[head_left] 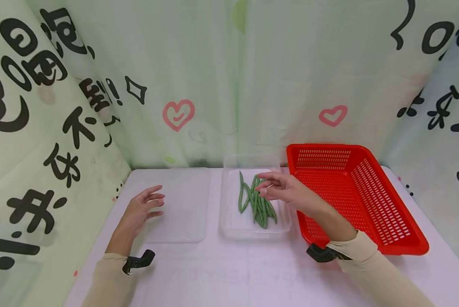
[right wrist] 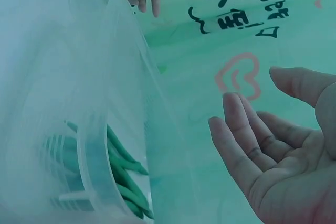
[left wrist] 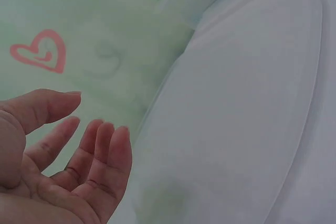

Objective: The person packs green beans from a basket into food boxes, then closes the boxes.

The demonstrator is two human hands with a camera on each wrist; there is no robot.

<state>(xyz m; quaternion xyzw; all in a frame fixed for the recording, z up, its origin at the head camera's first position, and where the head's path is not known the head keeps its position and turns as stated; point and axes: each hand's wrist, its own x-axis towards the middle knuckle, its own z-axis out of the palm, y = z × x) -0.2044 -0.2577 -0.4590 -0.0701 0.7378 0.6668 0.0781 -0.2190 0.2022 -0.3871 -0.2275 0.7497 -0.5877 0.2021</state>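
Observation:
Several green beans lie in a bunch inside a clear plastic container. Over the container's right side hovers my right hand, its fingers loosely bent and holding nothing. In the right wrist view the same beans show through the container's wall, with my right hand apart from them. My left hand is raised at the left edge of a flat translucent lid. Its fingers are relaxed with nothing between them, as the left wrist view of the hand confirms.
A red perforated basket stands right of the container, partly behind my right forearm. The pale table is enclosed by printed curtains at the back and both sides.

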